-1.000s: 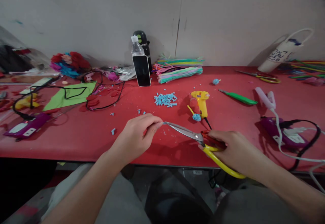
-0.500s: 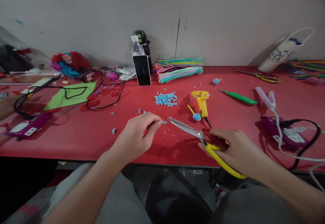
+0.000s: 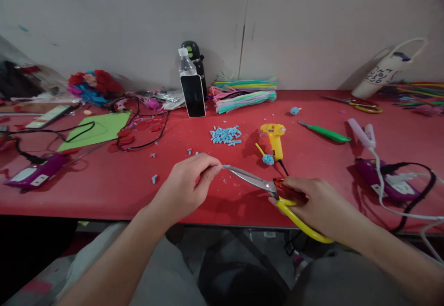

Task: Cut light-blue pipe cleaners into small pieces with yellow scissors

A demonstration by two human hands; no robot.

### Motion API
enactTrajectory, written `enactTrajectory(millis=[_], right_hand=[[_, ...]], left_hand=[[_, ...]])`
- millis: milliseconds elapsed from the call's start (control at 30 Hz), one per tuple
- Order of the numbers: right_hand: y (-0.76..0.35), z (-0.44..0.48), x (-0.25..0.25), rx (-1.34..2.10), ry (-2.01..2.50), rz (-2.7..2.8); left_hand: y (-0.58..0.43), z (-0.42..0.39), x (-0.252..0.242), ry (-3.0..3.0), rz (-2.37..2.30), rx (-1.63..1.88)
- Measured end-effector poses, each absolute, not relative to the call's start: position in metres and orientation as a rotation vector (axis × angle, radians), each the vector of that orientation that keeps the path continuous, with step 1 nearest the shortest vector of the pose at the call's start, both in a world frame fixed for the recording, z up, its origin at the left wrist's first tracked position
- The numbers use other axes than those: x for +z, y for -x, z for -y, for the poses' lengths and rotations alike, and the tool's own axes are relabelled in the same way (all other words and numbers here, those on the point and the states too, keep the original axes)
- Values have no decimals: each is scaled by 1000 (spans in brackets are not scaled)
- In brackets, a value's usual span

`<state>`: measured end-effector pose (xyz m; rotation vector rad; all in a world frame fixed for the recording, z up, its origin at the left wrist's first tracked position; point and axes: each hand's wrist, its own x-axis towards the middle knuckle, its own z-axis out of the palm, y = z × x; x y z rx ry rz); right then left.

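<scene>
Between thumb and forefinger, my left hand (image 3: 194, 179) pinches a short blue piece of pipe cleaner (image 3: 225, 166), most of it hidden by the fingers. My right hand (image 3: 312, 202) grips scissors (image 3: 267, 186) with red and yellow handles. Their blade tips meet the end of the blue piece, just right of my left fingertips. Beyond the hands lies a pile of cut blue pieces (image 3: 225, 135). To its right is a yellow glue gun (image 3: 275, 142), with a blue ball on a yellow stem (image 3: 268, 159) lying beside it.
Behind stand a phone (image 3: 193, 95), bottles (image 3: 187, 63) and a bundle of pipe cleaners (image 3: 246, 95). A green-handled knife (image 3: 328, 133) and a purple power strip (image 3: 391, 183) lie to the right. Another purple power strip (image 3: 36, 172) and green paper (image 3: 97, 130) are on the left.
My right hand has moved the scissors slightly left, and their blades have come together at the blue piece. The other person's hand at the far left has gone out of view.
</scene>
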<state>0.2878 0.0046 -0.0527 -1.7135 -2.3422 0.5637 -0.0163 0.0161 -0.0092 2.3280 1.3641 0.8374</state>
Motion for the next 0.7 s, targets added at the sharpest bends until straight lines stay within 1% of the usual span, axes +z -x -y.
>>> enactTrajectory(millis=[467, 700], right_hand=[[-287, -5, -54, 535, 1741, 2325], [-284, -1, -46, 601, 1656, 2305]], left_hand=[[17, -16, -10, -2341, -1358, 825], [15, -15, -8, -2329, -1373, 811]])
